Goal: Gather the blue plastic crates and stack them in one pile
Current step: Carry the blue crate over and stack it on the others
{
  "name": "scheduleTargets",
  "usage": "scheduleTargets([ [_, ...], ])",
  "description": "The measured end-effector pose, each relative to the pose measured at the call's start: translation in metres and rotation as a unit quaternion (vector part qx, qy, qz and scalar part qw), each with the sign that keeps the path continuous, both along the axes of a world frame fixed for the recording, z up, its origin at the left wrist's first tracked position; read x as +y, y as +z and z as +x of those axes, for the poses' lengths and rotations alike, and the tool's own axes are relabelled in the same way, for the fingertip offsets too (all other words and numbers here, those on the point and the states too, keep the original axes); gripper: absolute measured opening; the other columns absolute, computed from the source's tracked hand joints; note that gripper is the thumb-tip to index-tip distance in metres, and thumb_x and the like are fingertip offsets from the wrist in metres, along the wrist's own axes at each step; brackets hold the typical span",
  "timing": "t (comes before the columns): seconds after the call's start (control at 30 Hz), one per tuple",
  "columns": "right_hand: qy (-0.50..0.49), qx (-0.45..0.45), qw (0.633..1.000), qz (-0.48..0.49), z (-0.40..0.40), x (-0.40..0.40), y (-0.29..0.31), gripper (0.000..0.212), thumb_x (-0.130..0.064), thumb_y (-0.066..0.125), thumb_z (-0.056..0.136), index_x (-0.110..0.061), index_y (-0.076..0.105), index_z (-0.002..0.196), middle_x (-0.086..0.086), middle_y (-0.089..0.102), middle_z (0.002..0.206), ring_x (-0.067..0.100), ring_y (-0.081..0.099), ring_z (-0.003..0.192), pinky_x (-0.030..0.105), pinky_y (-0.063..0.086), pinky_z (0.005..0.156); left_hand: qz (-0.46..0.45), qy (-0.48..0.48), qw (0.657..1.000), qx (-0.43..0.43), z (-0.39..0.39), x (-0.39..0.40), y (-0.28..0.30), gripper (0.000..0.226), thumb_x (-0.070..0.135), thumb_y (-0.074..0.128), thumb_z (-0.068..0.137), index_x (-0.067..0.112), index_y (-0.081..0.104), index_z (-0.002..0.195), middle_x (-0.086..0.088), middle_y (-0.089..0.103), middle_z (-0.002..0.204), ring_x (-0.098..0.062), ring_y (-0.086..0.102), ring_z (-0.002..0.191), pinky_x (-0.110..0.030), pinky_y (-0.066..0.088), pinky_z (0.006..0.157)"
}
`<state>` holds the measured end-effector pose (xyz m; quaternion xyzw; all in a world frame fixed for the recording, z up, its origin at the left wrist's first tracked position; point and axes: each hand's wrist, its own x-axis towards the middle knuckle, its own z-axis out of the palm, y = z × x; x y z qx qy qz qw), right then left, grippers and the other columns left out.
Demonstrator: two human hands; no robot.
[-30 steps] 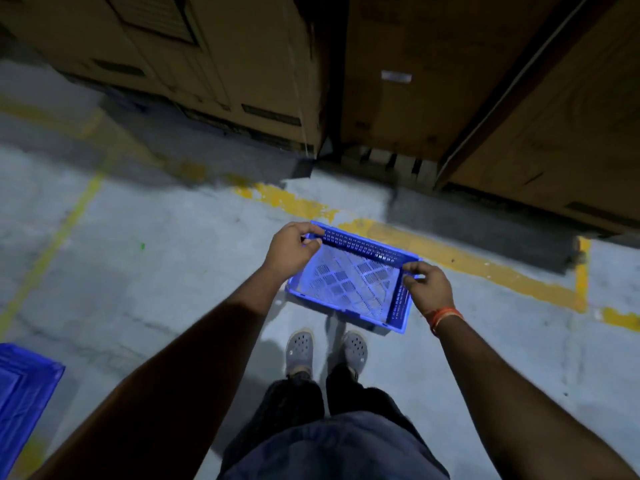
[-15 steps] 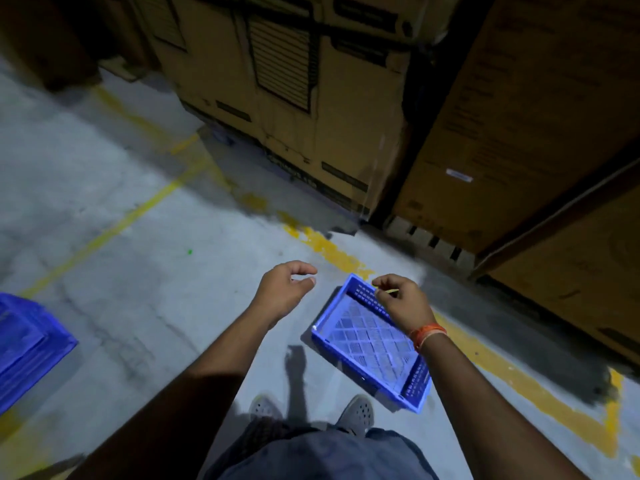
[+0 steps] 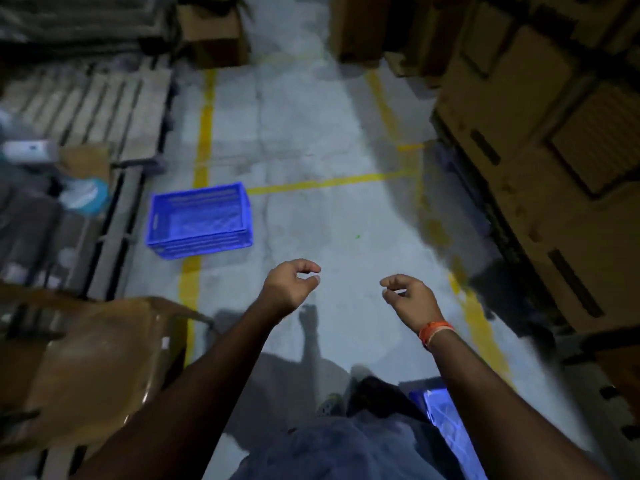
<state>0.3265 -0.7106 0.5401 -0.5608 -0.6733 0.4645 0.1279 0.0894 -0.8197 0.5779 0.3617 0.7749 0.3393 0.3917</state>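
A: What are the hands doing?

B: Both are held out in front, holding nothing. The left hand [image 3: 289, 284] has its fingers loosely curled, thumb near the fingertips; the right hand [image 3: 408, 295] the same, with an orange wristband [image 3: 434, 331] below it.

A: And the crates?

B: One blue crate [image 3: 200, 220] sits upright on the concrete floor [image 3: 311, 133] ahead and left, over a yellow floor line [image 3: 204, 126]. A second blue crate [image 3: 450, 427] lies by the feet, partly hidden behind the right forearm.

A: So which step?

B: Between crates, I'd judge: nothing stacked yet. Next calls for stepping to one crate, gripping opposite rims, and carrying it onto the other.
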Motion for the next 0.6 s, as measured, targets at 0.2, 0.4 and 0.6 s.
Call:
scheduleTargets([
  [0.2, 0.127, 0.0, 0.992, -0.003, -0.127, 0.045, -0.008, 0.017, -0.018, 0.065, 0.083, -0.026, 0.073, 0.096, -0.001, 0.069, 0.1, 0.015, 0.066, 0.081, 0.028, 0.051, 0.08, 0.004, 0.12, 0.993, 0.009, -0.097, -0.01, -0.008, 0.013, 0.027, 0.068, 0.087, 0.03, 0.074, 0.099, 0.014, 0.071, 0.098, -0.004, 0.067, 0.075, -0.021, 0.046, 0.07],
  [0.4, 0.186, -0.005, 0.982, -0.016, -0.238, 0.114, -0.04, 0.018, -0.017, 0.065, 0.083, -0.026, 0.073, 0.096, 0.001, 0.067, 0.102, 0.014, 0.066, 0.079, 0.029, 0.051, 0.084, -0.019, 0.135, 0.99, 0.023, -0.189, 0.035, -0.032, 0.018, 0.017, 0.065, 0.092, 0.021, 0.072, 0.109, 0.014, 0.067, 0.102, -0.016, 0.067, 0.079, -0.008, 0.043, 0.055],
  [0.6, 0.236, -0.009, 0.971, -0.032, -0.333, 0.174, -0.05, 0.019, -0.015, 0.064, 0.082, -0.025, 0.074, 0.095, 0.001, 0.068, 0.1, 0.014, 0.066, 0.08, 0.029, 0.052, 0.085, -0.069, 0.121, 0.988, 0.061, -0.273, 0.067, -0.04, 0.018, 0.031, 0.067, 0.088, 0.048, 0.064, 0.093, 0.035, 0.067, 0.09, 0.017, 0.063, 0.078, -0.007, 0.046, 0.071],
])
